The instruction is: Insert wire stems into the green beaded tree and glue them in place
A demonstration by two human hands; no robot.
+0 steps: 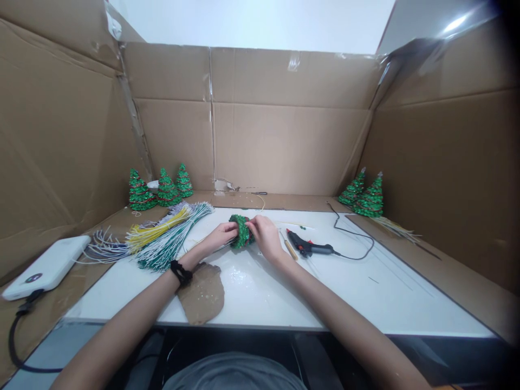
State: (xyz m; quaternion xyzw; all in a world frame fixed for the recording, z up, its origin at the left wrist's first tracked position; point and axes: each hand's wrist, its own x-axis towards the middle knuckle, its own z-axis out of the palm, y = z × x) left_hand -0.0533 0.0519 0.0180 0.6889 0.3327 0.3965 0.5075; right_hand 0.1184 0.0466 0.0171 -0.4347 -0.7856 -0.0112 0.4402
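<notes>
Beadwork piece (242, 235), rounded, green, red-trimmed: gripping its left side with the left hand (224, 233), pinching its right with the right hand (263, 234), holding it between the 2.

Can pass over front-R tabletop (414, 309); blocked farther back by glue gun (305, 247) + cord (353, 258), L by wires (168, 241).

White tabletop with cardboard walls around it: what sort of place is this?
Probably a small handicraft workstation. The left hand and right hand hold a bumpy green piece, a glue gun lies to their right, and small green ornamental trees stand toward both sides.
</notes>
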